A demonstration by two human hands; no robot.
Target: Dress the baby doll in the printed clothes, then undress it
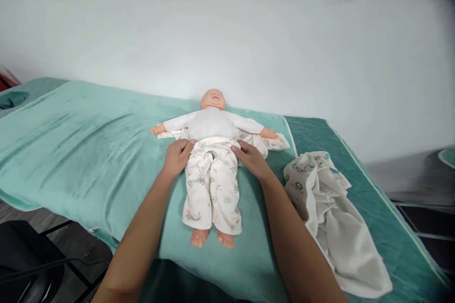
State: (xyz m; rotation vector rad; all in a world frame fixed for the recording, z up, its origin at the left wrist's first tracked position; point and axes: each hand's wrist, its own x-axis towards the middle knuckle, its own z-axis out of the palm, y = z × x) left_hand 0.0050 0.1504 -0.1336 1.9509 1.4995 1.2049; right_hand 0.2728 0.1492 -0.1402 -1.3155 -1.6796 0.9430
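Observation:
A baby doll (213, 122) lies on its back with its arms spread and its head toward the wall. It wears a white long-sleeved top and white patterned trousers (223, 189), from which its bare feet stick out. My left hand (177, 155) pinches the trousers' waistband at the doll's hip on the left of the view. At the opposite hip my right hand (250, 157) grips the same waistband between thumb and fingers. A white patterned garment (279, 143) is spread partly under the doll's back and arms, much of it hidden.
A crumpled white patterned cloth (334, 218) lies to the right of my right forearm. Green covers (88, 151) drape the bed, which stands against a white wall (227, 42). A black chair (28, 260) is at the lower left.

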